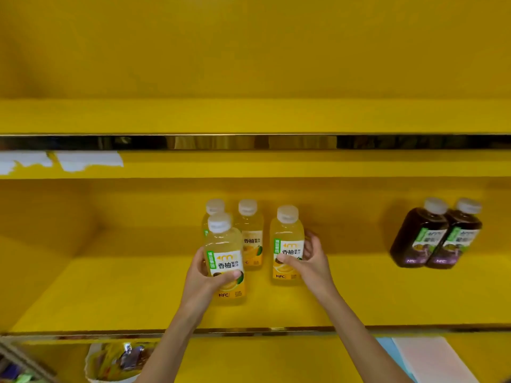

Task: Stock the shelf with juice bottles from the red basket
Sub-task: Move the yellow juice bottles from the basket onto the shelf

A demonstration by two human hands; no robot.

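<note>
Several yellow juice bottles with white caps stand on the yellow shelf (110,294). My left hand (204,280) grips the front left bottle (224,261) around its label. My right hand (309,261) holds the right bottle (287,244), thumb on the label and fingers behind it. Both bottles are upright, their bases on or just above the shelf. Two more yellow bottles stand behind, one (250,233) in the middle and one (213,210) half hidden behind the left bottle. The red basket is out of view.
Two dark purple juice bottles (437,236) stand together at the shelf's right. An upper shelf (249,117) with a reflective front strip hangs above. Below the front edge are snack packets (121,357) at left and pale sheets (431,357) at right.
</note>
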